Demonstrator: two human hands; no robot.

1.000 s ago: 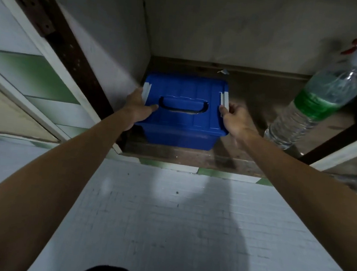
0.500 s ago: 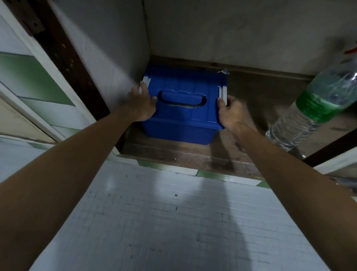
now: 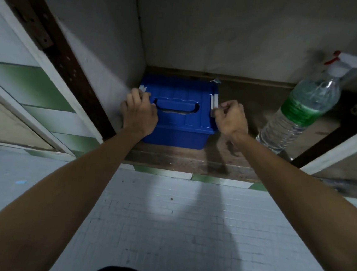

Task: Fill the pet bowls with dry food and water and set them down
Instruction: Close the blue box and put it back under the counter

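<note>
a: where does the box [image 3: 178,111] sit?

b: in the back left corner of the shelf [image 3: 193,158], hard against the side wall [image 3: 99,48], lid on. its long axis runs left to right across the view, and the lid handle [image 3: 177,106] lies along that same line.

a: and the hands?

b: they flank it, 1 at each short end. the left hand [image 3: 139,112] has curled fingers over the left latch [image 3: 143,88], touching the lid edge. the right hand [image 3: 231,118] is curled too, its thumb and fingers pinching at the right latch [image 3: 214,104].

a: which hand is nearer?

b: about equal; both are on the box, so neither has to reach. the box lies straight ahead of the person and a little left.

a: what does the next move turn on?

b: probably that both latches sit on the short ends, so each hand works outward from its own side before the lid can lift. no food or bowls show yet.

a: anything else nearby?

b: a bottle [image 3: 300,111] with a green label stands well apart to the right, on the same shelf. tiled floor [image 3: 165,231] lies below.
</note>
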